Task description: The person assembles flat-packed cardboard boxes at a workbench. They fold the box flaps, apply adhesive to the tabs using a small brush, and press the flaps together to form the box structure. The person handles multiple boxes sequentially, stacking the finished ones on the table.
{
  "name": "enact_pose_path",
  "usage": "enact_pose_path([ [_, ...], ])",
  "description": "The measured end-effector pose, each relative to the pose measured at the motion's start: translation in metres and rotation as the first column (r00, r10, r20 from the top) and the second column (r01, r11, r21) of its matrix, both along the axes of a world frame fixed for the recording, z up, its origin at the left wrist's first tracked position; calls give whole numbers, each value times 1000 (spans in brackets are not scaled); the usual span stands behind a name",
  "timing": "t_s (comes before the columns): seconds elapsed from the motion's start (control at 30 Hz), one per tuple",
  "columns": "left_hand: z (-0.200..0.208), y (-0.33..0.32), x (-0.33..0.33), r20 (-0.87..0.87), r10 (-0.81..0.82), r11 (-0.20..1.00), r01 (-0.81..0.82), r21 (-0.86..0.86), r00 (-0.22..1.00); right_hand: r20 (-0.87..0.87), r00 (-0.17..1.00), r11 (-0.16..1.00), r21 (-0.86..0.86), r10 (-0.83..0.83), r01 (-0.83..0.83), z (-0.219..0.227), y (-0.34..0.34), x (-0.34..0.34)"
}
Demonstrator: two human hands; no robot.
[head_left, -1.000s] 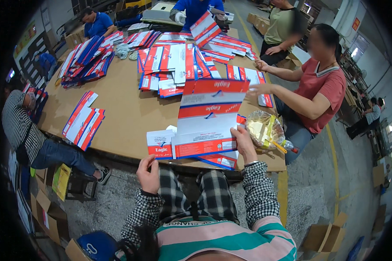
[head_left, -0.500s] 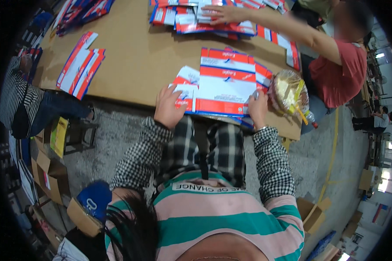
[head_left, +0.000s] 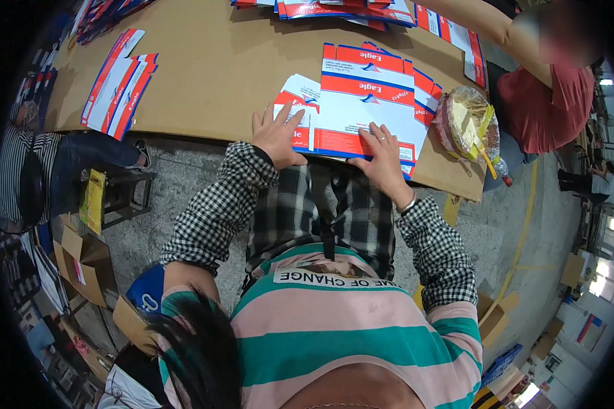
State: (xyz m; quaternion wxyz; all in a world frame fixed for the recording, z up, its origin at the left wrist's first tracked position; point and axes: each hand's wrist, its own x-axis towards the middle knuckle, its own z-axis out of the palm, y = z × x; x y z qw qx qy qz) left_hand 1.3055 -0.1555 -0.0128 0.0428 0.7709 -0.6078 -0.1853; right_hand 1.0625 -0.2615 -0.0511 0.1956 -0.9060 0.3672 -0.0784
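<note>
A flat carton blank [head_left: 367,102], red, white and blue, lies in front of me at the table's near edge. More flat cartons [head_left: 424,87] stick out from under its right side, and a pale flap with red [head_left: 301,91] shows at its left. My left hand [head_left: 278,139] lies on the left part of the carton, fingers spread. My right hand [head_left: 383,162], wearing a ring, rests on the carton's lower right part, fingers apart. Both hands press from above and grasp nothing visible.
Right of the cartons stands a plastic-wrapped bowl [head_left: 457,123] of pale paste with a yellow-handled brush [head_left: 489,162]. Cartons [head_left: 119,88] lie at the left of the brown table [head_left: 205,88], with piles [head_left: 348,9] at the back. A co-worker in red [head_left: 549,112] reaches across.
My right hand has moved from the carton's right edge inward onto its lower part. The left hand stays at the left side. The co-worker's hand has left the view.
</note>
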Motion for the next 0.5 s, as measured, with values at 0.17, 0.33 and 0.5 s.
enact_pose_path([
  [0.17, -16, 13, 12, -46, 4, 1000, -5, -17, 999, 118, 993, 988, 152, 10, -28, 9, -8, 1],
  [0.33, -23, 30, 16, -122, 6, 997, -15, -74, 992, 331, 944, 998, 58, 3, -23, 13, -3, 2],
  [0.5, -29, 45, 8, -109, 56, 975, -78, -208, 992, 527, 737, 895, 369, -423, 250, 49, 0, 4],
])
